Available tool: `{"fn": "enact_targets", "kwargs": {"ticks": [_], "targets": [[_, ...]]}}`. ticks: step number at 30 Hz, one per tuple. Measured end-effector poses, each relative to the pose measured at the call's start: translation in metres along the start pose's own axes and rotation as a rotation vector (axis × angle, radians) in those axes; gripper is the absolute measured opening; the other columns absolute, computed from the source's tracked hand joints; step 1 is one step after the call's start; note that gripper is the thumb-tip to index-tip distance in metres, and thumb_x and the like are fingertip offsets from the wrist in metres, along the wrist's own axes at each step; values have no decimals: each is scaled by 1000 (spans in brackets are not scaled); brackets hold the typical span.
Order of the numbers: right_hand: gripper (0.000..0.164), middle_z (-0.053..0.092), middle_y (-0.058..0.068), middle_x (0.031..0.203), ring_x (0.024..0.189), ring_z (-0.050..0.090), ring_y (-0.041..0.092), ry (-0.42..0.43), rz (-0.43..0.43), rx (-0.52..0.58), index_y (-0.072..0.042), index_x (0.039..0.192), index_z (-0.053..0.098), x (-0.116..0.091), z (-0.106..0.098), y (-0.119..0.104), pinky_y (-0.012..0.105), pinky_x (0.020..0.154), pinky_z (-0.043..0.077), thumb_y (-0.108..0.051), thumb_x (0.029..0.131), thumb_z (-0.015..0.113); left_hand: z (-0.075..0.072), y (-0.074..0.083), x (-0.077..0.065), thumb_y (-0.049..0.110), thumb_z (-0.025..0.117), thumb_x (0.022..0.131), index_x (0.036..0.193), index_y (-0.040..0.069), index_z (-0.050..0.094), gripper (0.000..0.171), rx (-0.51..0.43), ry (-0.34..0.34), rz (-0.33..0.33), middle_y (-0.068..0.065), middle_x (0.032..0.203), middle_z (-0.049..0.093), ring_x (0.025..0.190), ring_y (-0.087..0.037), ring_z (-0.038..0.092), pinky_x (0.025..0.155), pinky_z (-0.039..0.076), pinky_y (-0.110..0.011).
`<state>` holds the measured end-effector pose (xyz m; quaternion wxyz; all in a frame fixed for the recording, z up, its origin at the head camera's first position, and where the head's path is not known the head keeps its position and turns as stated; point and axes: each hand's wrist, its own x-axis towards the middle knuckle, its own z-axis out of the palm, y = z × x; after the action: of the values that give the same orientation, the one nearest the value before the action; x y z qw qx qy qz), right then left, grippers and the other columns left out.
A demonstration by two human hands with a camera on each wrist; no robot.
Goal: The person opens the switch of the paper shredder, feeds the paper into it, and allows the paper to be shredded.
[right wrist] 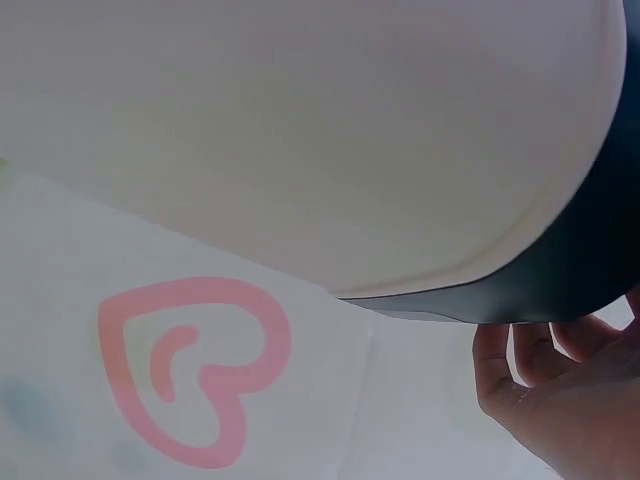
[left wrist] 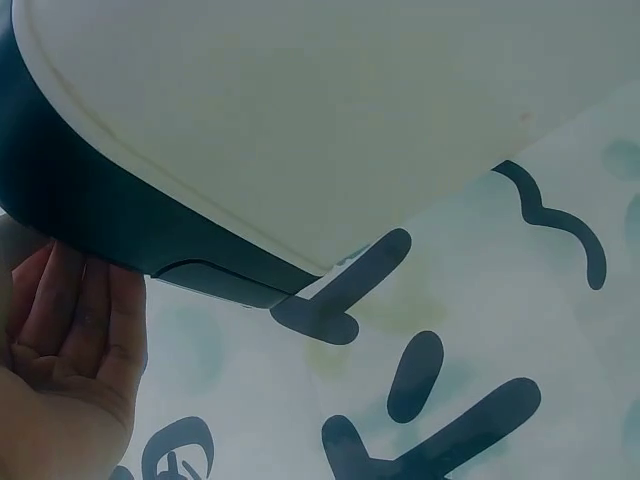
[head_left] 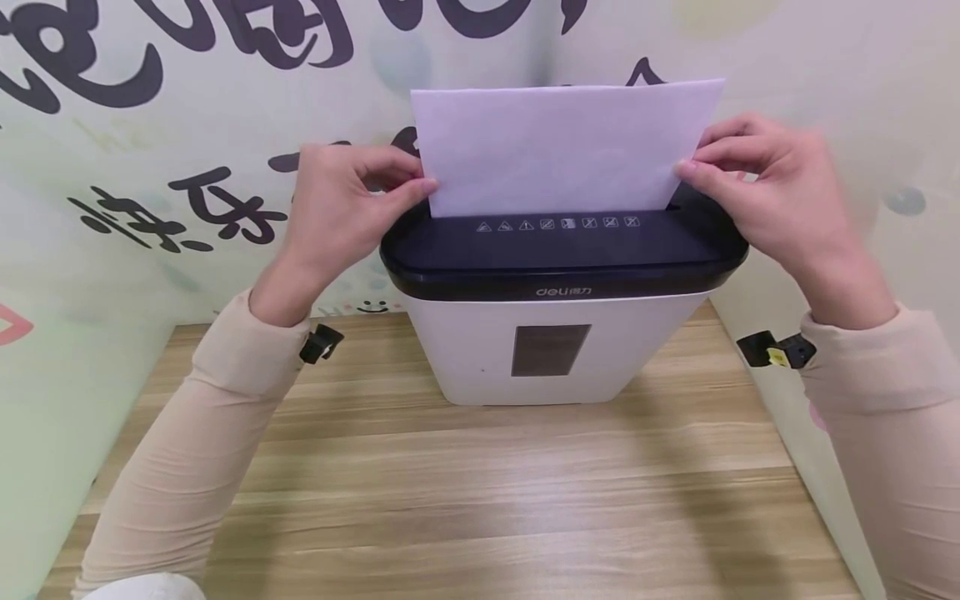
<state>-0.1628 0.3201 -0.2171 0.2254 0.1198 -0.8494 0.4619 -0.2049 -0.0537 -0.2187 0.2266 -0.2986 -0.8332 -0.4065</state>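
A white sheet of paper point(head_left: 555, 150) stands upright with its lower edge in the slot on top of a paper shredder point(head_left: 562, 250). My left hand point(head_left: 341, 200) pinches the sheet's left edge between thumb and fingers, just above the dark lid. On the opposite side my right hand point(head_left: 783, 196) pinches the right edge the same way. The left wrist view shows the left hand point(left wrist: 80, 350) beside the shredder's dark top point(left wrist: 130, 210), fingers curled. In the right wrist view, the right hand's fingers point(right wrist: 492, 365) overlap the dark rim; the paper is hidden in both wrist views.
The shredder's white bin, with a dark window point(head_left: 551, 350), stands on a wooden table point(head_left: 487, 500). Close behind rises a wall point(head_left: 225, 108) with large black lettering. Side walls border the table at left and right. Small dark devices point(head_left: 321, 343) sit at both wrists.
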Motion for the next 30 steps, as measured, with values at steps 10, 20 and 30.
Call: {"fn": "enact_targets", "kwargs": {"ticks": [10,20,30], "targets": [[13,65,-5,94,90,59,11,-19,-13,-4,7,90,77,-6,4,7,14,73,42,-6,86,76,1,-5,-4,19,81,85,88,8,82,11,72,-31,60,-1,85,76,77,-4,66,68,47,-15],[14,65,-8,94,101,55,10,-27,-36,-44,9,90,76,-9,9,10,14,83,39,-1,81,79,5,-10,-7,14,83,82,85,7,81,8,67,-59,111,-1,87,76,87,-11,71,76,47,-17],[11,65,-7,96,113,53,9,-34,-17,-30,7,87,77,-8,9,12,15,98,35,2,78,80,4,-9,-9,12,81,84,87,5,80,8,66,-56,91,-3,84,75,85,-12,70,75,46,-16]]}}
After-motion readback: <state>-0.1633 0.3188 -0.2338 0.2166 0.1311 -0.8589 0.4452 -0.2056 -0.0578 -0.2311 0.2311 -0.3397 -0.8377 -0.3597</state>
